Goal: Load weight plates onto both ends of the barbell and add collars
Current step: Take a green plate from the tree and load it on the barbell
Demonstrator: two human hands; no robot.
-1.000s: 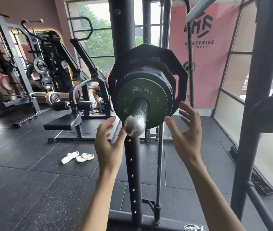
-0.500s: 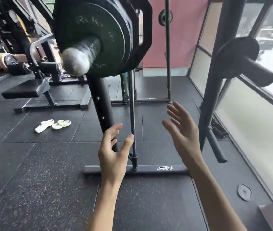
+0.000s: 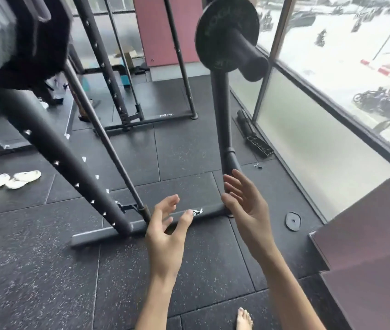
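Rubber gym floor [image 3: 34, 270], rack foot, both my hands empty.
White sandals [image 3: 8, 184] lie far left; loaded weight plates [image 3: 29, 36] sit blurred at top left, above the rack upright [image 3: 58, 151]. My left hand [image 3: 165, 234] and right hand [image 3: 248, 210] hang apart over the base bar [image 3: 108, 234], fingers loosely spread, palms facing. One plate [image 3: 213, 32] sits on a storage peg [image 3: 253, 60] at upper right.
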